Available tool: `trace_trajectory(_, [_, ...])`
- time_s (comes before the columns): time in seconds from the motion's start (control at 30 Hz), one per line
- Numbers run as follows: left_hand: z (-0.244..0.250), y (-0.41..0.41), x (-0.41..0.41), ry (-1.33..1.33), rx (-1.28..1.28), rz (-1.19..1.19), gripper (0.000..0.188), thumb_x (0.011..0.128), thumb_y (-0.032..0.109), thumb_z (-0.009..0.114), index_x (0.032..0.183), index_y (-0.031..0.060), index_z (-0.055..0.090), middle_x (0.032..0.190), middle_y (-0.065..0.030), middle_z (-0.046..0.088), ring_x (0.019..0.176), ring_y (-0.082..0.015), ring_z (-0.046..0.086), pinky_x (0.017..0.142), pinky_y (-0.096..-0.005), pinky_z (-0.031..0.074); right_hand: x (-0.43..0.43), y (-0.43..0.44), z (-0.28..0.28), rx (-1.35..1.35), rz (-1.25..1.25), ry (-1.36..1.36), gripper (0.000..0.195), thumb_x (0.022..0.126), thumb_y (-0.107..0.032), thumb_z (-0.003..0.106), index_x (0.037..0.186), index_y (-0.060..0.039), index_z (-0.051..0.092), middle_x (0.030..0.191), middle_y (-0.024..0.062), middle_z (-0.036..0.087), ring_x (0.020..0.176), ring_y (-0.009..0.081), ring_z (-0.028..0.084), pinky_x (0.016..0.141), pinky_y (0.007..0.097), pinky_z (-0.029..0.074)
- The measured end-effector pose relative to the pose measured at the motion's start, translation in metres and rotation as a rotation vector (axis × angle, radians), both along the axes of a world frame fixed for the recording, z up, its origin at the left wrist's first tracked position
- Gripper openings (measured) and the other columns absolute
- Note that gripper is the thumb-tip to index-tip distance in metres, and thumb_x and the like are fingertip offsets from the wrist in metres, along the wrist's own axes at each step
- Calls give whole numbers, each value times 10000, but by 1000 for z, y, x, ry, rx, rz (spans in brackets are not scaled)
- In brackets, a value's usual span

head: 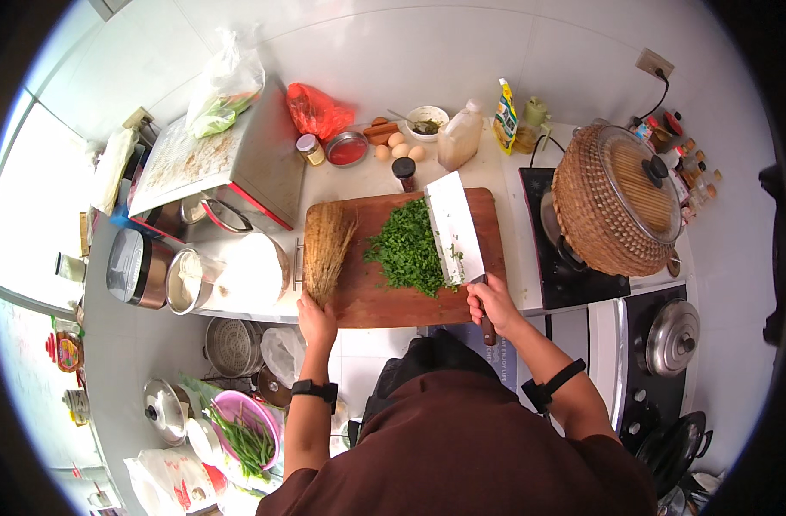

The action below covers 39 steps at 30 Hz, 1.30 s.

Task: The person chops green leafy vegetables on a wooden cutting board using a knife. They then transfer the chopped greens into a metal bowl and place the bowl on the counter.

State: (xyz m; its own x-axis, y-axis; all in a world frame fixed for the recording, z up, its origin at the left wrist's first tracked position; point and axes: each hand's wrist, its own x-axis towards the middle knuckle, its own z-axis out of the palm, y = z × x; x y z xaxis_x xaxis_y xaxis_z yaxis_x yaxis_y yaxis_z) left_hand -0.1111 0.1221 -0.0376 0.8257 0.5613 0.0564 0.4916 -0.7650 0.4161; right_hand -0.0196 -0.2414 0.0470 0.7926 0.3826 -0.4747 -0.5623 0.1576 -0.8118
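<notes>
A wooden cutting board (399,313) lies on the counter in front of me with a pile of chopped green herbs (406,248) at its middle. My right hand (494,303) grips the dark handle of a Chinese cleaver (458,219). Its broad blade lies along the right side of the pile, with green bits stuck to it. At the board's left edge, my left hand (316,322) holds the narrow lower end of a straw-coloured brush (327,248), its bristles fanning away from me. My fingers partly hide that end.
A pepper jar (404,173) stands just behind the board, near several eggs (400,150) and a plastic jug (460,137). To the right, a woven steamer (583,206) sits on an induction cooker (577,287). Left are a white bowl (254,267) and a metal-sided oven (264,161).
</notes>
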Motion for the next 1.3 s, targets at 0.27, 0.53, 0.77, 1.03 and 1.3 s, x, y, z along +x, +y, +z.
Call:
trace_trajectory(0.27, [98,-102,-22,-204,-172,-385,772,857,97,637,1503,76,215,1170,-280,489,933,-493,567,758,-521,501,7,20,-11,117,-51,120,545,995,-562,393,1001,-28,504,601,33,453,435,132,434,407,300,393])
trace_trajectory(0.53, [86,-136,-31,-15,30,-509,630,889,146,596,1473,222,371,1053,-206,500,820,-397,613,648,-469,537,14,32,4,208,-55,207,576,988,-588,378,1001,-28,510,597,28,444,446,135,433,409,316,395])
trace_trajectory(0.77, [89,-110,-53,-34,97,-369,630,858,141,644,1440,262,436,1073,-183,525,853,-368,628,627,-452,535,14,11,9,146,-91,147,560,1010,-554,353,1013,-13,497,597,33,443,433,134,426,398,315,393])
trace_trajectory(1.03, [96,-141,-42,34,78,-424,643,862,144,648,1450,260,416,1104,-180,498,887,-377,607,647,-462,531,-10,3,5,16,-10,80,527,1013,-533,361,989,-25,501,578,30,451,409,118,429,362,288,384])
trace_trajectory(1.3, [112,-142,-48,-85,70,-356,699,827,191,696,1461,223,403,1124,-169,502,890,-361,612,665,-444,534,-29,-24,14,-72,8,95,528,1016,-517,378,991,-4,500,585,27,456,412,111,425,365,278,384])
